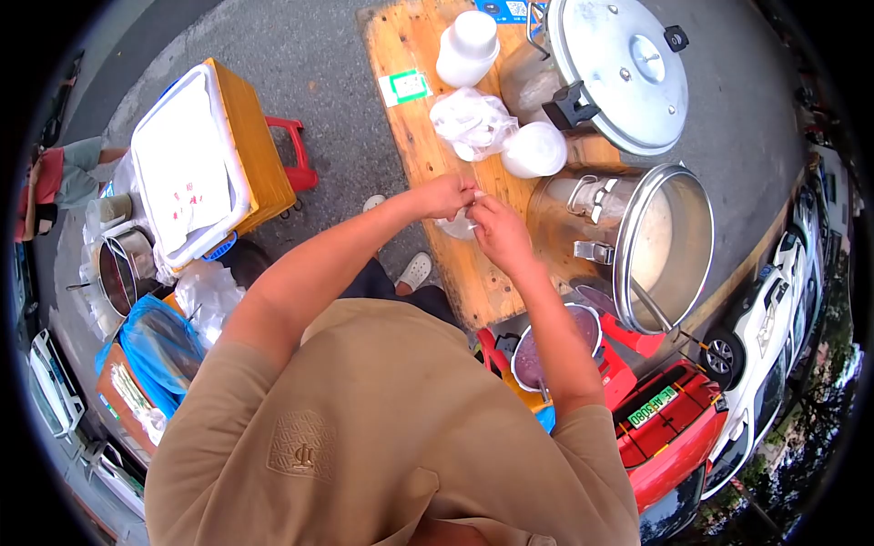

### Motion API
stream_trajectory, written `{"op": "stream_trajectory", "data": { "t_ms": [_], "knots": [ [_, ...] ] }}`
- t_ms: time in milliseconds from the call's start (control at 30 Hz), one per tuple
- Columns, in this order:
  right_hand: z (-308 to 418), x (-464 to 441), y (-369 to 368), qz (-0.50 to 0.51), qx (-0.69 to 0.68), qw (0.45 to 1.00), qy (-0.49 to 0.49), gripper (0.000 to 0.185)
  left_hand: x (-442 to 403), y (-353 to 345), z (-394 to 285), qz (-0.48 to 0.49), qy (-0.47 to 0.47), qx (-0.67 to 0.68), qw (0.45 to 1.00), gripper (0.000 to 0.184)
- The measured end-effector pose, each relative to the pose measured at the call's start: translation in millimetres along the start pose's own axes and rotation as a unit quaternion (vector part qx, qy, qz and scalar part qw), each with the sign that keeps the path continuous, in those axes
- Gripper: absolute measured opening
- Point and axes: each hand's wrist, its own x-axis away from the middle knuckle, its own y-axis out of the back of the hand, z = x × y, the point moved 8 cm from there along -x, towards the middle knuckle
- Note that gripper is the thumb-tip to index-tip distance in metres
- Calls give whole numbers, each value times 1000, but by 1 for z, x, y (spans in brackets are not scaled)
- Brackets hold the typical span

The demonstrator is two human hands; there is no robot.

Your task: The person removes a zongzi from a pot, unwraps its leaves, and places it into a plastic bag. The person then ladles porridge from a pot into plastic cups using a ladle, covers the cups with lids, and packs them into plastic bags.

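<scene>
Over the near part of the wooden table, my left hand (pixel 445 196) and my right hand (pixel 499 227) meet with fingertips closed in a pinch. Between and just below them is a small clear plastic bag (pixel 457 227), its top gathered at my fingers. What lies inside the bag I cannot make out. Just beyond my hands lie a bunched white plastic bag (pixel 472 124) and a white lidded tub (pixel 533 150). A stack of white tubs (pixel 469 47) stands farther back.
On the wooden table (pixel 410 146), an open steel pot (pixel 669 246) with pale liquid and a ladle stands right, behind it a lidded pot (pixel 628 73). A purple-filled bucket (pixel 557 350) is by my right arm. Left are a white-lidded box (pixel 187 164) and a person (pixel 68 177).
</scene>
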Motion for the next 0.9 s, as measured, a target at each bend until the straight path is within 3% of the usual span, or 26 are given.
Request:
{"op": "stream_trajectory", "data": {
  "t_ms": [167,267,400,500,567,667,900],
  "knots": [
    [8,7,7,-141,95,985,-13,20,10,-4,7,21,46,150,987,18],
    [-1,18,6,-219,46,968,-114,20,16,-4,17,1,73,226,971,18],
    [-15,39,-4,-290,-99,935,-181,18,24,-3,24,-45,37,303,951,25],
    [-39,64,-30,-325,-263,864,-280,18,28,3,27,-90,16,300,950,27],
    [-64,86,-59,-339,-400,778,-347,19,37,11,29,-125,3,304,944,26],
    [-86,106,-82,-305,-473,709,-425,18,42,30,46,-163,4,329,930,28],
    [-135,136,-116,-267,-440,680,-523,24,26,60,93,-230,32,402,886,26]
  ]
}}
